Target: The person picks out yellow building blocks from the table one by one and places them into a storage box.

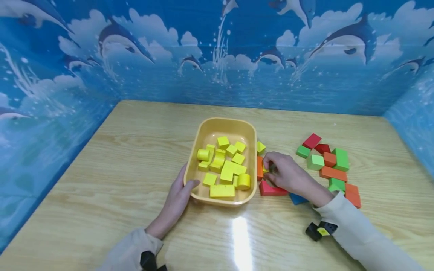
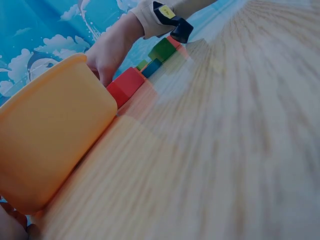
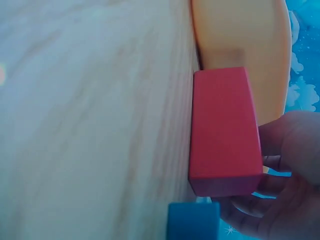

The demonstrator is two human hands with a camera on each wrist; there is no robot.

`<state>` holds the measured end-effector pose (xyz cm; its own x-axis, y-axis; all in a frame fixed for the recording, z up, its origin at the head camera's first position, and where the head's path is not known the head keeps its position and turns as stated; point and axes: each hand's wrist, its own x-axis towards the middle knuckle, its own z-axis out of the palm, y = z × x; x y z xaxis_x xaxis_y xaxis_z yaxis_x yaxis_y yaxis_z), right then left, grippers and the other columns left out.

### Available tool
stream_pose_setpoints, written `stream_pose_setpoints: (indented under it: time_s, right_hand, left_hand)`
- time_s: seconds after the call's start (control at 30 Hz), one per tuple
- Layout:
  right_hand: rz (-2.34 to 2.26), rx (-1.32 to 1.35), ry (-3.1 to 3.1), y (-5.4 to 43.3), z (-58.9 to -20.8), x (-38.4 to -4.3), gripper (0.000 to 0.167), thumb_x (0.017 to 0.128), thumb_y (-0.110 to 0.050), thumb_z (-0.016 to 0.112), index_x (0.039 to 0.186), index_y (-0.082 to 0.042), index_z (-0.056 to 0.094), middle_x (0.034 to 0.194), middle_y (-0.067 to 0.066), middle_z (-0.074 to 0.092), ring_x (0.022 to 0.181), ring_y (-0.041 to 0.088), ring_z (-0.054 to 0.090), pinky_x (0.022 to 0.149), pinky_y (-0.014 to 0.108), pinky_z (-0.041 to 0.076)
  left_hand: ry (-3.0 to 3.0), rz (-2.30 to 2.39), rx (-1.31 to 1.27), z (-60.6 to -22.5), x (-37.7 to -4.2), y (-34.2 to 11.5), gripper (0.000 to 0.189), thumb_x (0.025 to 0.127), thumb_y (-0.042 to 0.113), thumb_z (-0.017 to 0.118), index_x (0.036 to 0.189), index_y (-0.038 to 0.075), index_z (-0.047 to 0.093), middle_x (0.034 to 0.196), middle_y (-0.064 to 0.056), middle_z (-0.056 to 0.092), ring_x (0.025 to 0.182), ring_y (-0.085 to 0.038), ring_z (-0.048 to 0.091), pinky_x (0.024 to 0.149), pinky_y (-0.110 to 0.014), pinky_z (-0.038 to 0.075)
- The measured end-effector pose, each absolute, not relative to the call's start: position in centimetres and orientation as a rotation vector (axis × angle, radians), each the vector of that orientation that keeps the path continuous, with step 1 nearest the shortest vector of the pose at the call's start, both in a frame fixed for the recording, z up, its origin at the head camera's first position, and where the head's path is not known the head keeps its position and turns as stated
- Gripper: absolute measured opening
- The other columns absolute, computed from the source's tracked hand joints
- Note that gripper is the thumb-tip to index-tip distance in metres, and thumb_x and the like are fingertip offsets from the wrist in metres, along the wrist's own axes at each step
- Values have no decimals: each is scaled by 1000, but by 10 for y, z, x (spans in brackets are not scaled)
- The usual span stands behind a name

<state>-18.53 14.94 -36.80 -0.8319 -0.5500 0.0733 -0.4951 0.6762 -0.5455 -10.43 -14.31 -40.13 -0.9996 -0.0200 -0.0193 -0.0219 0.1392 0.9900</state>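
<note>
My left hand (image 1: 179,194) grips the near left side of a yellow-orange plastic tub (image 1: 222,203), thumb over the rim and the other fingers hidden beneath. Inside lie several yellow blocks (image 1: 222,191): cubes, cylinders, an arch and oblong pieces. Just right of the tub, my right hand (image 1: 286,172) pinches a small yellow block (image 1: 265,170), mostly covered by the fingers. Around those fingers are an orange block (image 1: 259,168) against the tub, a red oblong block (image 3: 225,130) and a yellow triangular block (image 1: 260,147). Under the right wrist a blue block (image 1: 297,198) shows partly.
Farther right sits a loose group of red, orange and green blocks, among them a tall green block (image 1: 340,159) and an orange oblong (image 1: 333,174). All stand on a wood-grain table (image 1: 135,150). A dolphin-print backdrop (image 1: 217,86) rises behind it and at both sides.
</note>
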Motion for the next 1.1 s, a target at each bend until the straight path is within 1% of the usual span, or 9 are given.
stream_pose_setpoints:
  time_s: [0.07,0.13,0.2,0.3,0.53,0.73,0.93,1.03,1.1]
  right_hand:
    - [-865,-888,2814,149,-370,-186,24,81,7,67,84,-9,49,77,1,50,71,16,51,60,27,47]
    - [-892,-875,2821,151,-369,-186,23,83,6,67,87,-8,49,81,3,54,73,16,57,62,28,52]
    - [-920,-845,2833,153,-366,-186,22,85,4,67,91,-7,50,88,5,58,79,19,62,67,30,57]
    - [-994,-827,2862,155,-359,-187,23,86,3,67,99,-5,50,97,9,61,89,25,66,74,36,59]
    - [-1183,-932,2921,137,-339,-204,28,86,-1,69,108,-2,50,106,10,62,101,26,60,79,44,56]
    - [-1092,-1058,2882,101,-338,-225,24,88,-7,69,108,-4,56,103,9,64,97,26,61,78,39,54]
    - [-985,-1113,2906,74,-352,-245,13,88,-9,69,92,-8,58,90,5,65,95,23,63,84,39,53]
    - [-954,-1064,2933,69,-356,-249,11,89,-11,68,88,-10,57,88,5,66,76,20,61,74,35,53]
    - [-921,-1025,2957,69,-356,-250,9,90,-12,67,89,-10,58,89,5,67,66,19,57,67,33,52]
  left_hand:
    - [2371,2059,-50,-401,-104,-143,67,90,11,49,152,7,25,151,-22,34,125,-35,50,103,-43,42]
    - [2374,2052,-57,-401,-105,-142,67,90,10,49,152,7,25,152,-21,32,127,-35,48,105,-44,41]
    - [2373,2044,-63,-400,-105,-141,66,91,10,49,153,7,25,153,-20,31,130,-35,45,106,-44,39]
    - [2382,2031,-63,-399,-106,-140,66,91,11,48,153,8,24,153,-20,31,130,-36,45,105,-44,39]
    - [2381,2029,-74,-401,-105,-141,68,91,11,48,153,8,23,154,-19,29,131,-35,43,106,-44,38]
    - [2398,2003,-102,-402,-103,-146,67,92,11,47,154,8,22,155,-18,28,132,-34,42,107,-44,37]
    - [2410,2038,-52,-402,-102,-147,66,91,9,48,152,5,24,152,-21,32,130,-35,44,107,-46,37]
    - [2400,2050,-25,-401,-102,-144,66,91,9,47,152,5,24,152,-21,32,129,-35,45,107,-45,37]
    - [2388,2063,-12,-401,-103,-142,66,91,8,47,152,4,24,152,-21,32,128,-35,45,107,-45,37]
